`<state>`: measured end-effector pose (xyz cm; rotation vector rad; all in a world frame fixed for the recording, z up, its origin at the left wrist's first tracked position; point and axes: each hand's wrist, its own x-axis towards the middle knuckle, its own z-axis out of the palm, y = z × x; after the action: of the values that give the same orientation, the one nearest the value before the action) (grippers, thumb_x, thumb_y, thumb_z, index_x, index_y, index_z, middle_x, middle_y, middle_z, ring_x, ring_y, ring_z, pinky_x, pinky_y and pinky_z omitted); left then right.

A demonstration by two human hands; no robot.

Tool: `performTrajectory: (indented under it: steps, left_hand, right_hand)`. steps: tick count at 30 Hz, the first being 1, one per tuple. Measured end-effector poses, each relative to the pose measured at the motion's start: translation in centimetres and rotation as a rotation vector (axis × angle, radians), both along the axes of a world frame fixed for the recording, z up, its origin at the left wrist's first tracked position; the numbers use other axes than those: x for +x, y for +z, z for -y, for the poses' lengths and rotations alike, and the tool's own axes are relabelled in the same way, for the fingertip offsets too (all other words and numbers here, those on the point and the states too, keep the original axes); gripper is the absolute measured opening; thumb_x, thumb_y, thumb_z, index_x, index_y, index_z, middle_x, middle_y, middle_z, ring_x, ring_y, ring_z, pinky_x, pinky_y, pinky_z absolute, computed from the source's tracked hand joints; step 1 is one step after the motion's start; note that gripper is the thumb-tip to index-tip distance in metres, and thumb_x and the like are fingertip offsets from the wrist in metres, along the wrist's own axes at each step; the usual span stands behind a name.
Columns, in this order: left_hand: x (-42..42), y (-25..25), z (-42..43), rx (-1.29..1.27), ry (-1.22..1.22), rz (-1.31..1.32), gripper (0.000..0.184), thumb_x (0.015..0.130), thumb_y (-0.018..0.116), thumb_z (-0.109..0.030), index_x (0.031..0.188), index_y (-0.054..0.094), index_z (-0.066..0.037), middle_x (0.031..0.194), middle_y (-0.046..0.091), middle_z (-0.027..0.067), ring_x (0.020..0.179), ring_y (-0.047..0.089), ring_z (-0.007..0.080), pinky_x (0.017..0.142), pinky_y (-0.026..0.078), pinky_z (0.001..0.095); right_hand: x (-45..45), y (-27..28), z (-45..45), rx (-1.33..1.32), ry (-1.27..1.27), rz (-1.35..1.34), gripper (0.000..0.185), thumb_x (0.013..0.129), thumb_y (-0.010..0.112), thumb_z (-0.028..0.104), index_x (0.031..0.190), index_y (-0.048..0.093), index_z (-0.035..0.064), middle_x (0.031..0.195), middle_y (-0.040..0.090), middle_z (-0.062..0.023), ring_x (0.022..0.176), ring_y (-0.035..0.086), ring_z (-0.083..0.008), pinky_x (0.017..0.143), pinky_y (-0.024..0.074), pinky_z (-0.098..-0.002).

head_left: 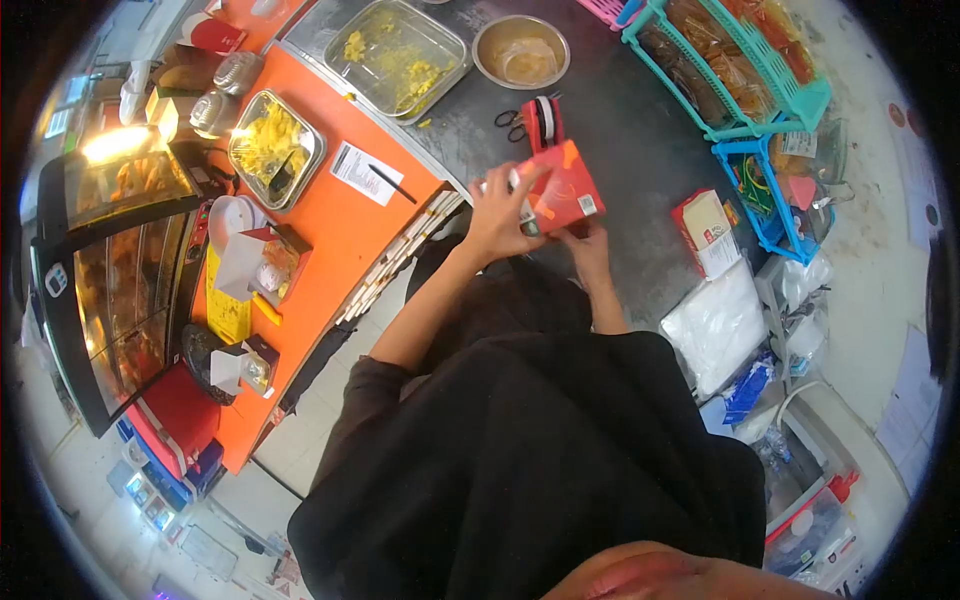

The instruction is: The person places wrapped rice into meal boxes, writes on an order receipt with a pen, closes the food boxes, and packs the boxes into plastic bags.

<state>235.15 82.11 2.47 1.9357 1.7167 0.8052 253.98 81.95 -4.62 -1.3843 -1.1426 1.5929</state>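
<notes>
Red cardboard box (572, 192): left hand (494, 219), fingers pinching its side; right hand (588, 243), finger closure I cannot tell. Uneven support could tip it onto black-handled scissors (519, 123) beyond.

A person (540, 440) grips a red box (566, 188) in the left hand (498, 215), right hand (589, 247) at its lower edge, over a dark counter (632, 110) bearing a metal bowl (488, 48)

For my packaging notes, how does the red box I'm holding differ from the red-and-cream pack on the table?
The red box is in your left hand's grip; the red-and-cream pack lies on the dark table, untouched. The box shows mostly red with orange marks, while the pack shows a broad cream panel. Both carry red.
</notes>
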Motion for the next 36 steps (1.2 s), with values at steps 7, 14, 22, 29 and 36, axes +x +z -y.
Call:
performTrajectory:
  steps: [7,14,22,29,36]
  left_hand:
    - [4.4,-5.5,-0.8,-0.020,-0.512,-0.241,0.103,0.048,0.082,-0.036,0.140,0.037,-0.034,0.130,0.041,0.0200,0.121,0.040,0.0366,0.094,0.028,0.0591]
    - [1.9,-6.6,1.6,0.053,-0.570,-0.350,0.094,0.060,0.079,-0.033,0.142,0.034,-0.032,0.145,0.033,0.0138,0.135,0.030,0.0329,0.105,0.019,0.0619]
    - [-20.3,-2.6,13.8,-0.017,0.635,-0.419,0.047,0.077,0.068,-0.023,0.123,0.055,-0.022,0.136,0.041,0.0092,0.136,0.027,0.0331,0.103,0.017,0.0625]
    - [-38.6,-0.7,22.1,0.072,1.227,-0.671,0.047,0.083,0.063,-0.035,0.126,0.052,-0.021,0.135,0.044,0.0092,0.135,0.027,0.0348,0.103,0.016,0.0648]
    - [-49.6,-8.6,31.3,-0.336,1.044,-0.395,0.038,0.094,0.045,-0.038,0.098,0.066,-0.007,0.080,0.066,0.0170,0.077,0.064,0.0298,0.079,0.050,0.0445]
  right_hand:
    - [12.0,-6.7,-6.4,0.122,-0.062,0.393,0.024,0.089,0.058,0.009,0.113,0.061,0.0061,0.094,0.063,-0.0069,0.076,0.063,-0.0137,0.068,0.0515,-0.0267]
    - [-3.0,-2.5,-12.0,-0.458,0.354,-0.142,0.030,0.090,0.064,0.026,0.113,0.061,0.0079,0.100,0.060,-0.0025,0.080,0.060,-0.0102,0.069,0.0519,-0.0269]
    - [-2.1,-9.1,-11.3,0.365,0.424,0.495,0.025,0.083,0.072,0.022,0.092,0.072,-0.0011,0.091,0.068,-0.0081,0.086,0.063,-0.0188,0.079,0.0488,-0.0269]
    - [-5.3,-1.6,-13.3,-0.091,0.757,0.577,0.027,0.088,0.063,0.028,0.092,0.072,0.0033,0.070,0.061,0.0008,0.058,0.052,-0.0113,0.055,0.0454,-0.0275]
    - [-33.4,-4.1,-2.5,-0.007,0.951,-0.044,0.066,0.093,0.046,0.057,0.143,0.033,0.0166,0.118,0.052,-0.0061,0.091,0.057,-0.0155,0.071,0.0521,-0.0350]
